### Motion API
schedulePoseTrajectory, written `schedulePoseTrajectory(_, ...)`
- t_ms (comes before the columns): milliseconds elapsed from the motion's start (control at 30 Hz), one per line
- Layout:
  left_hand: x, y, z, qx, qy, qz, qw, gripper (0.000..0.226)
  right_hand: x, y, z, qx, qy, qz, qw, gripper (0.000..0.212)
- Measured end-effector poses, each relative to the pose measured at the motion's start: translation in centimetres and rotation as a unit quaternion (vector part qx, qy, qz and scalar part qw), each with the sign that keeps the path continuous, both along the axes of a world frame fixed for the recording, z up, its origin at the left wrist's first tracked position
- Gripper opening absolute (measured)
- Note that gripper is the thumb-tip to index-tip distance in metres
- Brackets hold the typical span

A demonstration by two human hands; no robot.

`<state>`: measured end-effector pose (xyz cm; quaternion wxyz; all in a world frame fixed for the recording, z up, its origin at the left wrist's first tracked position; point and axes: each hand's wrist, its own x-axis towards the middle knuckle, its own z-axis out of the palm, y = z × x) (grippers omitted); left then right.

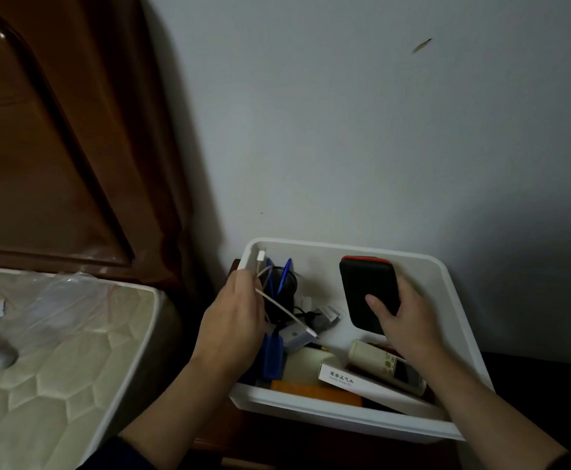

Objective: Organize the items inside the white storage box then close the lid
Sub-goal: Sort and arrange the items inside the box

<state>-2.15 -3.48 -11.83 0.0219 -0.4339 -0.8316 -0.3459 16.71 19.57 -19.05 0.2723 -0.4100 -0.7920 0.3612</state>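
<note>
The white storage box (pixel 460 320) stands open against the wall with no lid in view. My right hand (pixel 401 317) grips a black device with a red edge (pixel 367 286), held upright in the box's right half. My left hand (pixel 233 317) holds a looped white cable (pixel 277 305) at the box's left side. Behind it stand a black cup (pixel 285 283) and blue pens (pixel 287 266). Lower in the box lie a white adapter (pixel 297 335), a blue item (pixel 272 356), a white remote control (pixel 387 366), a long white carton (pixel 372 388) and an orange item (pixel 314 391).
The box sits on a dark wooden nightstand (pixel 229 432). A mattress (pixel 56 354) wrapped in clear plastic lies to the left, below a brown wooden headboard (pixel 39 147). A pale wall (pixel 362 130) rises behind the box.
</note>
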Motion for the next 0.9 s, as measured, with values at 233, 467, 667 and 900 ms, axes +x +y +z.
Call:
schedulePoseTrajectory(233,0.7,-1.2,-1.5,0.088,-0.13,0.022,0.987,0.024,0.2,-0.3,1.2,0.105,-0.058,0.04,0.992,0.046)
schedulePoseTrajectory(467,0.5,-1.0,-2.3,0.066,-0.106,0.036,0.992,0.024,-0.3,-1.2,1.4,0.198,-0.187,0.126,0.954,0.04)
schedulePoseTrajectory(667,0.4,-1.0,-2.2,0.053,-0.102,0.038,0.993,0.022,0.0,-0.8,0.6,0.19,-0.247,0.114,0.943,0.042)
schedulePoseTrajectory(900,0.4,-0.7,-2.2,0.023,-0.108,0.071,0.991,0.017,0.5,-1.5,0.5,0.136,-0.32,0.15,0.926,0.038)
